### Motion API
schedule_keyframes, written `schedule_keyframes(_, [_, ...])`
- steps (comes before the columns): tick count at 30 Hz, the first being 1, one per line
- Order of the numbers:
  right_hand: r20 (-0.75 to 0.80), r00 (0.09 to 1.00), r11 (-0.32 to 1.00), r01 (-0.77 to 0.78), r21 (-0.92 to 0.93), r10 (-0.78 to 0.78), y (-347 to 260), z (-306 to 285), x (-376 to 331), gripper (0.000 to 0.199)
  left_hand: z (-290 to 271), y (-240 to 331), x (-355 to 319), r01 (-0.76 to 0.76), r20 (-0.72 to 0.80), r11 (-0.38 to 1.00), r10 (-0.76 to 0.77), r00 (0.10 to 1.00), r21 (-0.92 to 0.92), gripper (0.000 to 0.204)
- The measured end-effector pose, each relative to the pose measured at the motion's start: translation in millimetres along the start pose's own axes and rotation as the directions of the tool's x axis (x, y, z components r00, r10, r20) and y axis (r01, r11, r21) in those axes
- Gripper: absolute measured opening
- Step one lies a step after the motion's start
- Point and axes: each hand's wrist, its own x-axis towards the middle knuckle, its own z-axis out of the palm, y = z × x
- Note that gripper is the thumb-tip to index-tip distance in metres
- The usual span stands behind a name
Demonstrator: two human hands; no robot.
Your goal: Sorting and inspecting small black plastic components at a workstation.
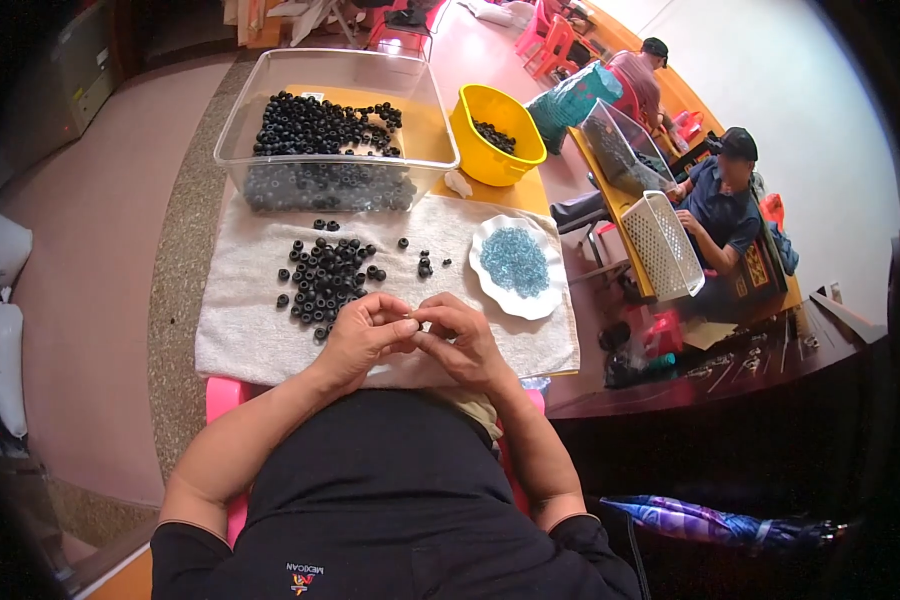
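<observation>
My left hand and my right hand meet over the near part of a pale cloth, fingertips pinched together. Whatever small piece lies between them is mostly covered by the fingers. Just beyond my left hand spreads a loose pile of small round black parts with holes. A few more black parts lie apart, to the right of that pile. Close to my right hand, on its far side, stands a white scalloped plate filled with small clear bluish pieces.
At the table's far side stands a clear plastic bin of black parts, beside a yellow tub holding more. Rightward, a person in a dark cap sits at another table with a white perforated basket. A folded umbrella lies at lower right.
</observation>
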Motion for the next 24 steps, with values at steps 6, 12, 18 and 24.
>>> schedule_keyframes(6, [-0.025,1.000,0.989,0.000,-0.145,-0.004,-14,-6,-1,0.022,2,2,-2,0.008,-0.012,1.000,-0.008,1.000,0.006,0.018])
schedule_keyframes(12, [-0.259,0.964,0.863,-0.089,-0.498,-0.051,1,-65,-19,0.016,2,2,-1,0.030,-0.055,0.999,-0.029,0.998,0.019,0.016])
schedule_keyframes(18, [-0.185,0.977,0.621,-0.210,-0.755,0.106,21,-105,-27,0.018,1,-1,0,0.015,-0.044,0.998,-0.012,0.999,0.057,0.015])
schedule_keyframes(24, [-0.135,0.988,0.600,-0.152,-0.786,0.074,33,-101,-22,0.021,3,0,-1,0.010,-0.039,0.999,-0.008,0.999,0.043,0.015])
